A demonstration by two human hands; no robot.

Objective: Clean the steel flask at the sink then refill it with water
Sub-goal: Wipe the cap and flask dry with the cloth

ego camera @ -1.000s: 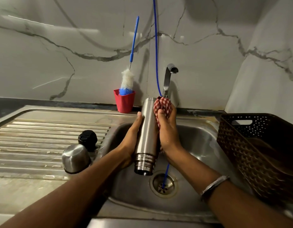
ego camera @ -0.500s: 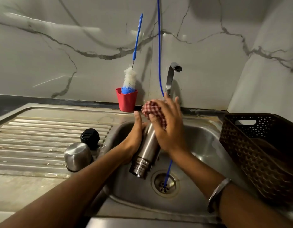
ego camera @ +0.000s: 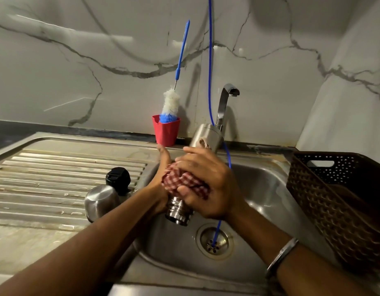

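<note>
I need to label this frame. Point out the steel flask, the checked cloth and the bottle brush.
steel flask (ego camera: 206, 135), head view: on its bare upper body, near the closed base.
checked cloth (ego camera: 180, 182), head view: on the bunched fabric wrapped round the flask.
bottle brush (ego camera: 171, 103), head view: on its white bristles.

tap (ego camera: 224, 103) and blue hose (ego camera: 210, 60) behind, basket (ego camera: 334, 199) crowding right, cap (ego camera: 118, 180) left

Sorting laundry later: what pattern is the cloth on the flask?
Red-and-white checks on the cloth, head view.
</note>
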